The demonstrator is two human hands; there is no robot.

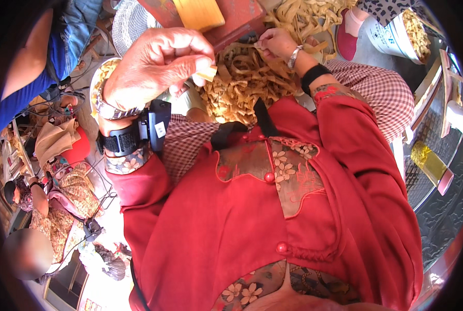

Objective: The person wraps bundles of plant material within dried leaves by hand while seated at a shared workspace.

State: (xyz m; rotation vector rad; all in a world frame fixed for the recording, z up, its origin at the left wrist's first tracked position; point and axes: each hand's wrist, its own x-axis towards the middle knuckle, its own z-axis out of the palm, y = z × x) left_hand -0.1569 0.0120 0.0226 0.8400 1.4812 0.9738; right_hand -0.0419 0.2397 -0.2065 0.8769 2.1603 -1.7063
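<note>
My left hand (161, 62), at the upper left, pinches a short, flat tan strip (206, 73) between thumb and fingers. It wears a watch and a black wrist strap with a small black box. To its right lies a big heap of curled tan strips (247, 85), in front of my lap. My right hand (278, 44) is at the far right edge of this heap, fingers pinched together. A small pale bit shows at its fingertips, too small to name. A bracelet and a black band circle that wrist.
Beyond the heap stands a red wooden bench (242, 20) with a yellow wooden block (198, 13) on it. More strips (309, 15) lie at the far right, near a white bucket (389, 39). Other people sit at the left. A bottle of yellow liquid (428, 160) is at the right.
</note>
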